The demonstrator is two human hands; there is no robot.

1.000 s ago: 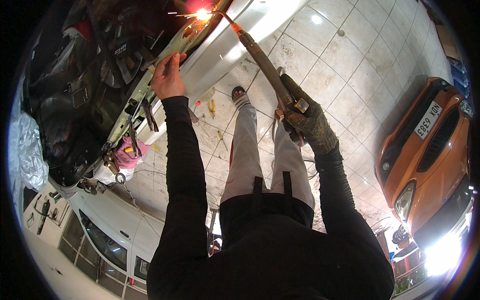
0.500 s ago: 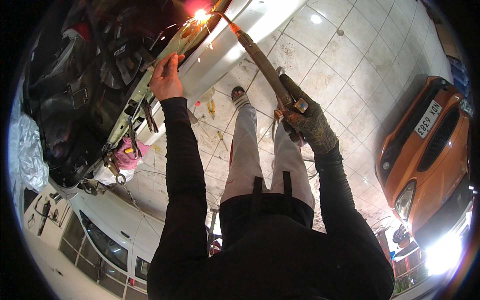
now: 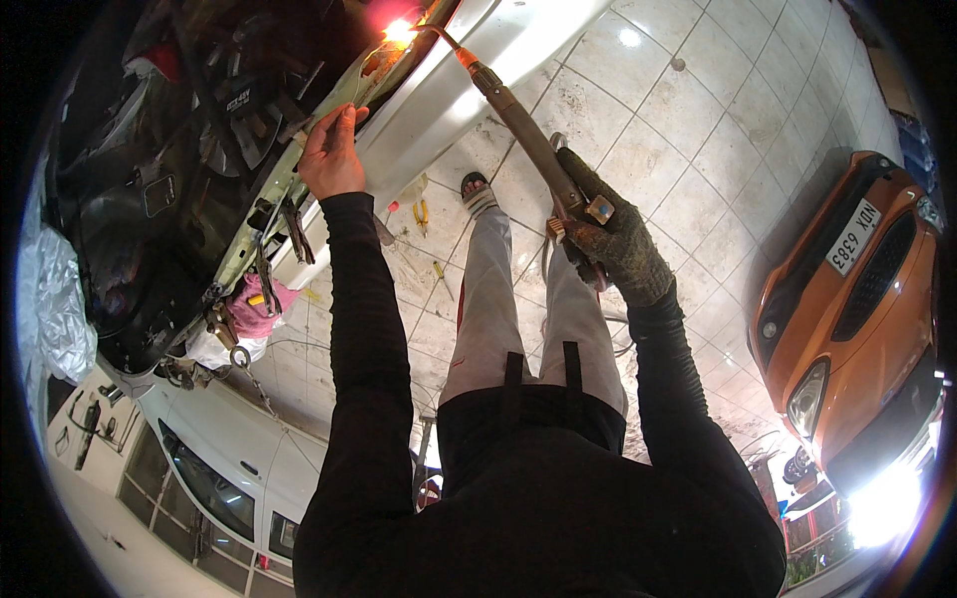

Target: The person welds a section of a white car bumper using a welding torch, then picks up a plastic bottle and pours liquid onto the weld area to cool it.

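Observation:
My gloved right hand [image 3: 623,247] is wrapped round the handle of a gas torch [image 3: 525,128]. Its bent neck reaches up and left to a bright flame [image 3: 400,32] at the metal edge [image 3: 374,75] of an opened car body. Bare, my left hand [image 3: 332,157] hovers at that same edge, below the flame. Its thumb and fingertips pinch a thin wire-like rod [image 3: 358,88] that curves up toward the glow. Glare hides the exact spot where flame, rod and metal meet.
The dark engine bay [image 3: 159,189] fills the upper left, beside a white body panel [image 3: 439,110]. Yellow-handled pliers [image 3: 423,217] and a screwdriver [image 3: 441,277] lie on the tiled floor [image 3: 688,110]. An orange car [image 3: 847,319] stands at right, a white vehicle [image 3: 234,448] at lower left.
The flying sparks around the flame have died away, leaving a steady glow. Both hands and the torch keep almost the same position.

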